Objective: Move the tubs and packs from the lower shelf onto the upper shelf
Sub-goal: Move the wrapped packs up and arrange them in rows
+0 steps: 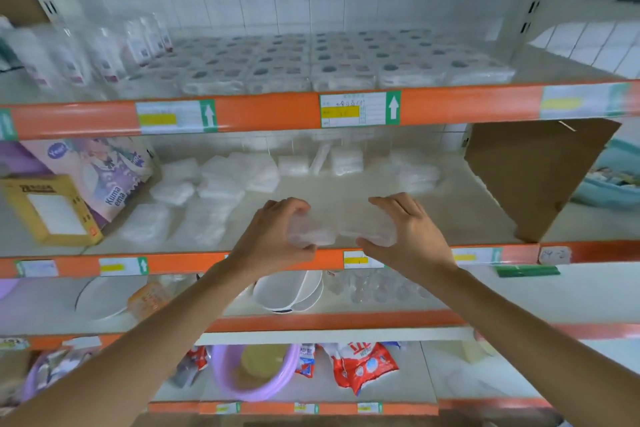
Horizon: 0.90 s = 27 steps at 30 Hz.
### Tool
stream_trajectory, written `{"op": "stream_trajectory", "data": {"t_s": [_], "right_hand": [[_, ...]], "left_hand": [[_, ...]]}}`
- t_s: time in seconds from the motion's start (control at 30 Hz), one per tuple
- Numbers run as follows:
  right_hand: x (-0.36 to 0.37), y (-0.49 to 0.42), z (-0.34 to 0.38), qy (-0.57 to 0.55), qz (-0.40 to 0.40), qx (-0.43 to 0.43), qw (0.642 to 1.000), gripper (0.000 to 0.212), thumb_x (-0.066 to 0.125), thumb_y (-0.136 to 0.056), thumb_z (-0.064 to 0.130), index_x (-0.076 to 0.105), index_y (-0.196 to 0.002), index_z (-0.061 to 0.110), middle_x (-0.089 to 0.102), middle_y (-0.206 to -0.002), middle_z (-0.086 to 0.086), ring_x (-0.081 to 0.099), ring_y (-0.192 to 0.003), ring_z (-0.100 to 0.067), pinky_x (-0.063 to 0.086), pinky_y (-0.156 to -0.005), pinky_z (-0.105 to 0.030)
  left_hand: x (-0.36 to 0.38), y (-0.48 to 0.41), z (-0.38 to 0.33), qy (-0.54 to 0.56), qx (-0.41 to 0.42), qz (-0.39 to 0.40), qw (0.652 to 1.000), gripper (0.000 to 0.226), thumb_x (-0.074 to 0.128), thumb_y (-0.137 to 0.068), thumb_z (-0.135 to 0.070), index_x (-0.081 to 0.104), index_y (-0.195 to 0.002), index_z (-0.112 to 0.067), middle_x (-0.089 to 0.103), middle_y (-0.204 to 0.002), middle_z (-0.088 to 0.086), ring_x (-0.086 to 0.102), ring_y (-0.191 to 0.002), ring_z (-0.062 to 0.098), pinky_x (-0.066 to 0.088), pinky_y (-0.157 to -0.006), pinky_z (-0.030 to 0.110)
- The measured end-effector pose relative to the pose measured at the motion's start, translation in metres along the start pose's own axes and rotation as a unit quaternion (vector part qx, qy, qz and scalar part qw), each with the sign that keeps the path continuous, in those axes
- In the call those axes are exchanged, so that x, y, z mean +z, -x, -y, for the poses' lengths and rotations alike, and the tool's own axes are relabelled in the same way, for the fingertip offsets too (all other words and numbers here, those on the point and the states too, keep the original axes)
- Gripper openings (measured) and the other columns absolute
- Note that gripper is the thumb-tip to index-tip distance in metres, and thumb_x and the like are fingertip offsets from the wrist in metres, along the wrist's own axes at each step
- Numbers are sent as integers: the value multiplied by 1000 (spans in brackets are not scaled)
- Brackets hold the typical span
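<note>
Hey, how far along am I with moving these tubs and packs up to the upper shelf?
Looks partly done: rows of clear plastic tubs fill the upper shelf. In hand: your left hand and right hand grip one clear plastic pack at the lower shelf's front edge. Left: many white plastic packs lie across the lower shelf.

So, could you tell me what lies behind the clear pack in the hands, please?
Bare shelf board, then white packs farther back. The left hand and right hand grip the clear pack, covering whatever lies beneath it.
</note>
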State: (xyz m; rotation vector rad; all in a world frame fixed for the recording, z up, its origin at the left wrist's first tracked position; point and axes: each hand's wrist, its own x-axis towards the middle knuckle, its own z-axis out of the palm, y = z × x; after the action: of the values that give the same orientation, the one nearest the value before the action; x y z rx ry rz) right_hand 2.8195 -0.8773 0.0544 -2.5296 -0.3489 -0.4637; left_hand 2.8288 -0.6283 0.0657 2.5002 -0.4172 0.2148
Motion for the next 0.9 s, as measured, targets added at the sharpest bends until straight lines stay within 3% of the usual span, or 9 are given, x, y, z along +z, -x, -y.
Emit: {"op": "stream_trajectory", "data": {"t_s": [0.13,0.3,0.43,0.63,0.9], "right_hand": [[-29,8,32,-2,-6,-13,1000,64,76,-75,47,53,-132,30,49,-124,12,48,-119,-11,48,-91,-30],[-76,12,59,11,-15,-34,999,61,76,-72,50,54,-126,32,50,-118,17,52,-115,-7,49,-85,-27],[-116,7,82,34,-17,-52,998,61,75,-70,56,54,-124,35,50,-114,21,53,-112,-3,49,-84,-27],[-159,-28,109,26,-54,-67,996,61,77,-71,56,56,-123,32,50,-115,20,55,-108,-6,48,-85,-28],[-175,-122,117,14,-65,-75,995,57,79,-72,50,59,-120,30,49,-111,16,55,-108,-9,39,-86,-22]], "left_hand": [[-40,21,-18,-23,32,16,999,58,77,-70,-30,55,-123,-24,52,-111,-21,45,-110,6,38,-97,22],[-84,39,-37,4,45,35,998,61,65,-62,-55,52,-119,-38,52,-113,-31,47,-112,-4,38,-96,15],[-125,41,-55,13,73,11,997,56,79,-70,-39,55,-120,-31,58,-116,-23,52,-112,-3,40,-97,16],[-179,18,-80,26,120,-61,991,56,71,-65,-46,57,-116,-28,61,-112,-18,57,-107,0,46,-92,25],[-223,-61,-82,49,83,-109,989,55,82,-72,-37,56,-120,-30,60,-117,-17,55,-111,-1,45,-98,26]]}}
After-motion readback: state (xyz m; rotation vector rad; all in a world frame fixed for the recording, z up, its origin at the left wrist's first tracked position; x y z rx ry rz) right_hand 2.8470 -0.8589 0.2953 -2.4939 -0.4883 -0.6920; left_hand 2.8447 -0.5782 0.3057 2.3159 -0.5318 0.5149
